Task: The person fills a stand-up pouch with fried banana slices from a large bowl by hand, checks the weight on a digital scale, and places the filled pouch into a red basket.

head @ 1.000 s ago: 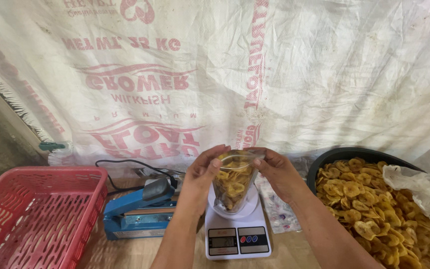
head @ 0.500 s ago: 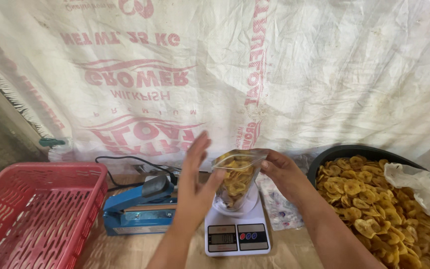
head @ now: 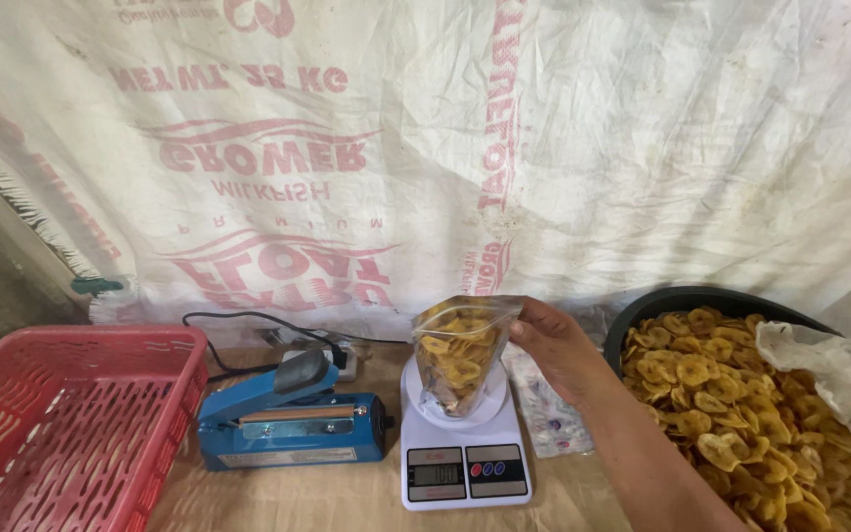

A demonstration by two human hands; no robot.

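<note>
Clear bag (head: 457, 353) of yellow chips is pinched at its top corner by the right hand (head: 556, 345), forearm angling up from lower right, over the white scale (head: 463, 463), beside a chip-filled black basin (head: 687, 301)

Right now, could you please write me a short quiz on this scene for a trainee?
1. True or false: the right hand holds the clear bag of yellow chips over the white kitchen scale.
2. What stands directly left of the scale? A) blue heat sealer B) black basin of chips C) red plastic basket
3. Fill in: the person's left hand is ____ in this view.

Key
1. True; the hand grips the bag by its upper right edge.
2. A; the red basket is further left, the black basin on the right.
3. Not visible.
</note>
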